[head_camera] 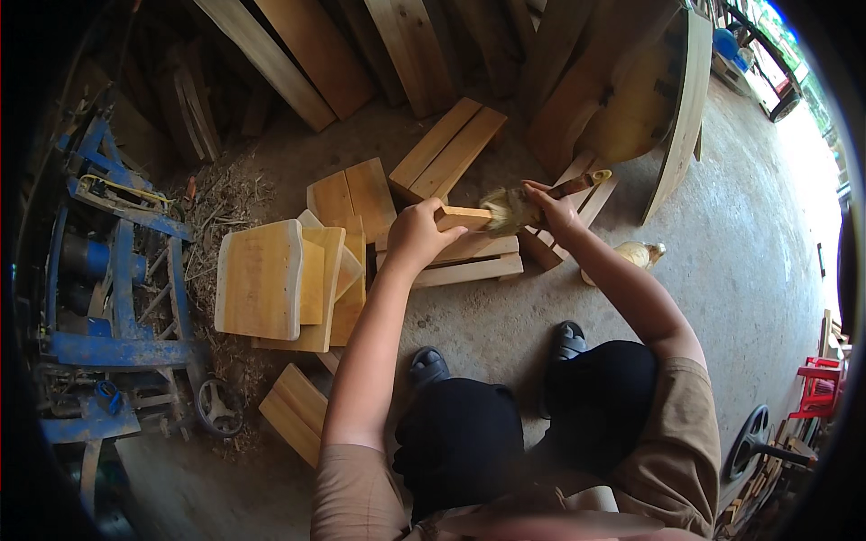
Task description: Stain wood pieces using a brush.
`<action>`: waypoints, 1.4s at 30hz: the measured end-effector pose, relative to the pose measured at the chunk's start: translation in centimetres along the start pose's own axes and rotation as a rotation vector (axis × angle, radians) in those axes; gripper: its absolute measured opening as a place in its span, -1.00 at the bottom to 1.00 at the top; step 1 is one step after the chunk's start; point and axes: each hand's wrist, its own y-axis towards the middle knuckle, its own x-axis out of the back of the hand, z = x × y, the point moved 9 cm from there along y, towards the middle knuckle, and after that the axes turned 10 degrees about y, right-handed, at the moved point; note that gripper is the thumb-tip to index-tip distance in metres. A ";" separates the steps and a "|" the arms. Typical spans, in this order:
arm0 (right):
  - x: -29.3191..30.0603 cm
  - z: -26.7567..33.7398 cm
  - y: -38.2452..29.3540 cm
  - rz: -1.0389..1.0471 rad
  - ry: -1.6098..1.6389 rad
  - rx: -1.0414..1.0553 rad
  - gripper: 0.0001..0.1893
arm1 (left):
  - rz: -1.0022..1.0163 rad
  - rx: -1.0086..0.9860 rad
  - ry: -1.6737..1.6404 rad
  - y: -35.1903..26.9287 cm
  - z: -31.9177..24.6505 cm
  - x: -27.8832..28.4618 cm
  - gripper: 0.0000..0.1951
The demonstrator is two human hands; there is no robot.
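My left hand [421, 233] grips a small wooden piece [463, 217] by its near end. In my right hand [556, 208] is a wide brush with a dark handle [575, 184]. Its pale, frayed bristles [500, 211] meet the far end of the wooden piece. Below both hands stands a low slatted wooden stool [467, 270], partly covered by them. Another two-board wooden stool [450, 150] sits just beyond my left hand. A clear bottle with yellowish contents [636, 255] is on the floor near my right forearm.
Several wooden stools [260, 278] are stacked at left, beside wood shavings [223, 196]. A blue metal machine frame [122, 348] with a handwheel [219, 407] stands farther left. Planks [409, 54] lean at the back. A red plastic stool [815, 387] is far right on the concrete floor [737, 297].
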 end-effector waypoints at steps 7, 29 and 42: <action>1.7 4.5 1.0 -0.149 -0.744 0.287 -0.62 | -0.010 -0.032 -0.003 0.5 -0.8 0.0 -0.62; 7.0 3.4 -0.2 -0.226 -0.945 0.336 -0.73 | -0.087 -0.044 -0.138 -0.2 1.2 0.2 -0.68; 1.0 1.4 -0.8 0.105 -1.201 0.300 -0.64 | -0.104 0.623 -1.129 -5.2 12.6 -5.2 -0.53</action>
